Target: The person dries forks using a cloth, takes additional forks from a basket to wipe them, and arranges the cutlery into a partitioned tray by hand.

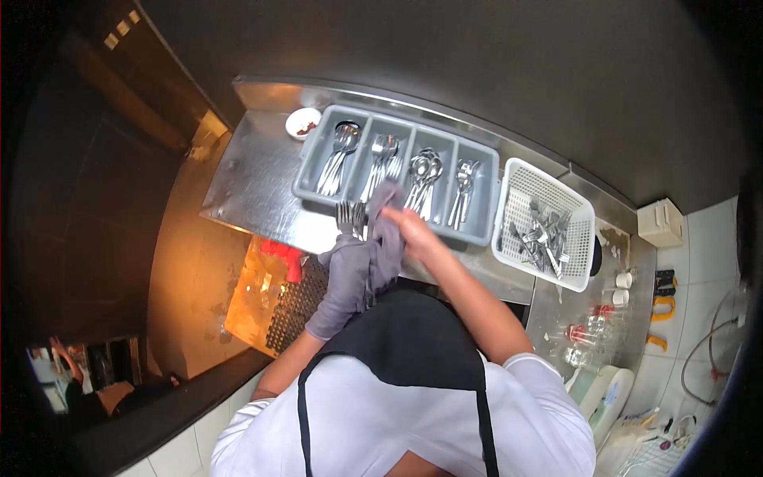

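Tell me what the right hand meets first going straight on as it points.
The right hand meets the gray cloth first, already at its fingers; past that, probably the tray, around its second compartment from the left. Depth is unclear, so it might pass above.

Cool white light fell on the counter [254,171], flaring into a hot patch of glare near its front edge, while a warm orange glow coloured the area to its left. Spoons [425,168] threw small bright glints, and a shadow ran beneath the front of the grey tray [493,195]. The wall [493,56] behind stayed dim. The white shirt [429,421] looked bright, with little detail in the apron [397,338]. The cloth [387,199] was softly blurred at its top. Wide-angle distortion bowed straight lines, and blackness swallowed the corners.
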Demonstrator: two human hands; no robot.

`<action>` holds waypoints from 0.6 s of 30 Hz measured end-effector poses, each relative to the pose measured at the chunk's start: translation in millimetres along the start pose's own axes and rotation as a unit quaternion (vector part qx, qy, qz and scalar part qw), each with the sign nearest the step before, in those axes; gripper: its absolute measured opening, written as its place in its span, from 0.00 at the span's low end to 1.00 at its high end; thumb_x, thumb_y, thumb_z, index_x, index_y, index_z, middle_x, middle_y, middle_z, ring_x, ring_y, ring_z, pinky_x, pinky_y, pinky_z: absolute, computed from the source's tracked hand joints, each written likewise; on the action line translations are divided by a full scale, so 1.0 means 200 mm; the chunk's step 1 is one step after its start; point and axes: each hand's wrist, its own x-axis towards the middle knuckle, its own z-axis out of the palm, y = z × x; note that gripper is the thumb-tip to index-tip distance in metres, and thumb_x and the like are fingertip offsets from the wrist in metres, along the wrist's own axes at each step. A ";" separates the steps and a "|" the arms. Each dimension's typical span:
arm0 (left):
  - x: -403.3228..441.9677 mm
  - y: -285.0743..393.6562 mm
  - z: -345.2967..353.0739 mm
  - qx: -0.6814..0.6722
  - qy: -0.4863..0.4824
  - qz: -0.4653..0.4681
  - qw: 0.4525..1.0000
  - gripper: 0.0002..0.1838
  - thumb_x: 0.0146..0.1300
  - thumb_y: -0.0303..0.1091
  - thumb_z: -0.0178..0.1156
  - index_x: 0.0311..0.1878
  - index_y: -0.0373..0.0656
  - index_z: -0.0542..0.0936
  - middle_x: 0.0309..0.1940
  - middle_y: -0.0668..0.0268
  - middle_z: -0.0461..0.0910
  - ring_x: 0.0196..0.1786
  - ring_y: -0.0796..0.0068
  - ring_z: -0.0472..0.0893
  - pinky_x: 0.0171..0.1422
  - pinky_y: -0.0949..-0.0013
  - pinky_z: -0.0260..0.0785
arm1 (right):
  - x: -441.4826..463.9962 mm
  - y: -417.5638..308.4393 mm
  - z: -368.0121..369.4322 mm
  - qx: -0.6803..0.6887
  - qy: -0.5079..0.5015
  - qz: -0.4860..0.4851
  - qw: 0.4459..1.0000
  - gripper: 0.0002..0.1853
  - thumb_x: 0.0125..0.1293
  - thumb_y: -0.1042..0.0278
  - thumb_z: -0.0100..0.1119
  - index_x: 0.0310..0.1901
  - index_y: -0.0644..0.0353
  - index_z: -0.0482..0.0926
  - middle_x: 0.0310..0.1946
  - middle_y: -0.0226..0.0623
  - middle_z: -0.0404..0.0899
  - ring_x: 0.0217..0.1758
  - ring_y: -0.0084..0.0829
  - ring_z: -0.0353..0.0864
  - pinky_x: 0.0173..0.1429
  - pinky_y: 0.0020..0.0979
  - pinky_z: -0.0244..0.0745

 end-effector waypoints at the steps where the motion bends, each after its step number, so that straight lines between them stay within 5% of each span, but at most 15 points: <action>1: -0.01 0.00 -0.06 -0.089 0.054 0.028 0.994 0.06 0.60 0.29 0.57 0.35 0.41 0.83 0.28 0.63 0.81 0.35 0.62 0.83 0.44 0.60 0.75 | 0.08 -0.07 -0.03 0.038 -0.065 0.013 0.997 0.17 0.74 0.58 0.59 0.54 0.63 0.78 0.50 0.40 0.84 0.52 0.35 0.85 0.59 0.40 0.82; 2: -0.02 0.01 -0.11 -0.177 0.108 0.058 0.977 0.07 0.62 0.29 0.56 0.36 0.40 0.82 0.28 0.63 0.81 0.35 0.62 0.83 0.44 0.61 0.75 | 0.15 -0.13 -0.05 0.075 -0.129 0.026 0.988 0.19 0.74 0.55 0.60 0.54 0.63 0.78 0.49 0.40 0.84 0.51 0.36 0.86 0.60 0.42 0.82; 3: -0.03 0.04 -0.13 -0.310 0.139 0.015 0.940 0.06 0.62 0.28 0.56 0.36 0.40 0.82 0.29 0.61 0.81 0.35 0.64 0.82 0.42 0.64 0.75 | 0.17 -0.15 -0.03 0.133 -0.091 0.012 0.987 0.20 0.75 0.51 0.58 0.54 0.62 0.78 0.49 0.41 0.85 0.51 0.38 0.87 0.59 0.46 0.83; 6: -0.09 -0.04 -0.09 -0.247 0.009 -0.069 0.967 0.06 0.62 0.26 0.58 0.41 0.40 0.82 0.36 0.59 0.81 0.43 0.65 0.83 0.49 0.66 0.74 | 0.14 -0.07 -0.09 0.175 -0.259 0.083 0.946 0.23 0.78 0.52 0.52 0.63 0.62 0.73 0.56 0.45 0.82 0.57 0.39 0.85 0.62 0.47 0.82; 9: -0.02 0.04 -0.35 -0.253 -0.059 0.041 0.965 0.06 0.62 0.25 0.60 0.41 0.40 0.82 0.36 0.60 0.82 0.42 0.65 0.83 0.46 0.64 0.74 | -0.01 0.08 -0.03 0.095 -0.171 0.008 0.981 0.24 0.77 0.62 0.51 0.68 0.64 0.66 0.60 0.43 0.78 0.58 0.36 0.84 0.66 0.40 0.79; 12: -0.06 0.01 -0.20 -0.230 0.000 0.076 0.970 0.05 0.61 0.26 0.62 0.41 0.41 0.82 0.36 0.60 0.82 0.40 0.65 0.82 0.43 0.63 0.74 | -0.15 0.12 0.11 -0.068 -0.125 -0.055 0.988 0.17 0.68 0.70 0.64 0.56 0.67 0.79 0.47 0.33 0.84 0.48 0.24 0.83 0.57 0.28 0.78; 18: -0.06 0.04 -0.11 -0.170 -0.014 0.080 0.982 0.07 0.58 0.27 0.63 0.40 0.41 0.82 0.39 0.58 0.82 0.42 0.64 0.82 0.44 0.63 0.74 | -0.25 0.08 0.10 -0.121 0.018 -0.157 0.980 0.10 0.68 0.70 0.65 0.47 0.65 0.85 0.42 0.30 0.86 0.45 0.19 0.82 0.53 0.26 0.77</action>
